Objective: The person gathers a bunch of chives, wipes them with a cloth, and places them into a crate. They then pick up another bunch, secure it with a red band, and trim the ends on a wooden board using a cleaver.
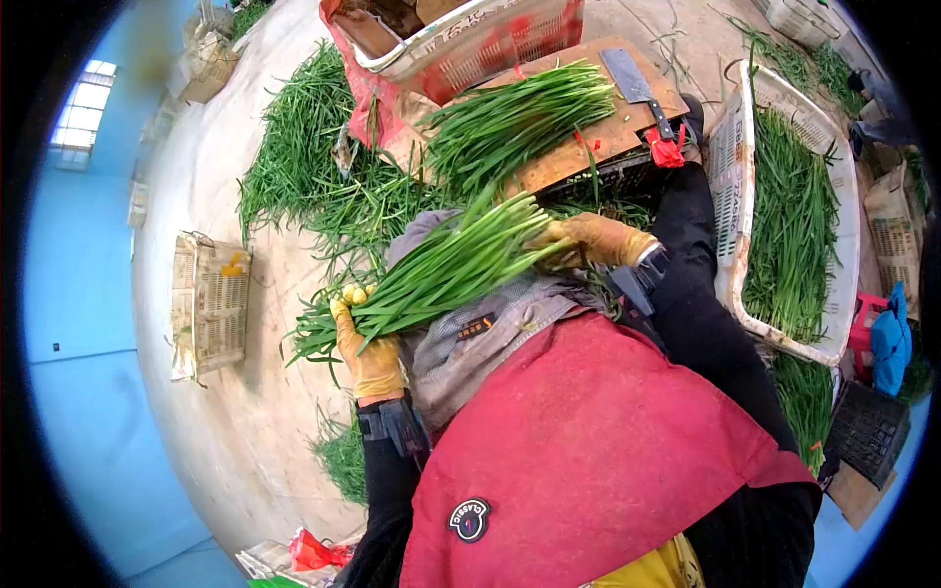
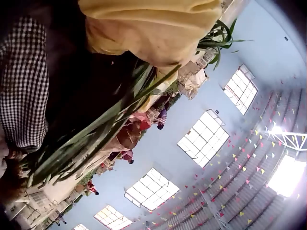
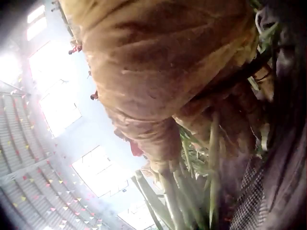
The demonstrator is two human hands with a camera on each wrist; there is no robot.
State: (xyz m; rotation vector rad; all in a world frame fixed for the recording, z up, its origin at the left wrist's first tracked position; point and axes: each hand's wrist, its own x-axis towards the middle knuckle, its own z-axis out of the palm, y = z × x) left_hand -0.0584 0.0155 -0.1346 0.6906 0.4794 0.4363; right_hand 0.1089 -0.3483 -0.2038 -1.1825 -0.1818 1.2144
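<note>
A loose bunch of garlic chives (image 1: 446,269) lies across my lap over a grey cloth (image 1: 461,338), pale stem ends to the right and leafy tips to the left. My left hand (image 1: 372,358), in a yellow glove, grips the leafy end. At the stem end my right hand (image 1: 600,239), in a stained yellow glove, holds the stalks; the right wrist view shows pale stems (image 3: 187,199) below its curled fingers. Long leaves (image 2: 96,129) run past the left glove in the left wrist view. A bigger pile of chives (image 1: 520,113) rests on a wooden board (image 1: 559,171) in front.
A cleaver (image 1: 632,78) lies on the board beside red ties (image 1: 667,147). Behind the board stands a white crate (image 1: 480,49). Loose chives (image 1: 294,147) cover the floor at front left. On the right, another white crate (image 1: 730,196) holds chives; a crate (image 1: 211,309) stands left.
</note>
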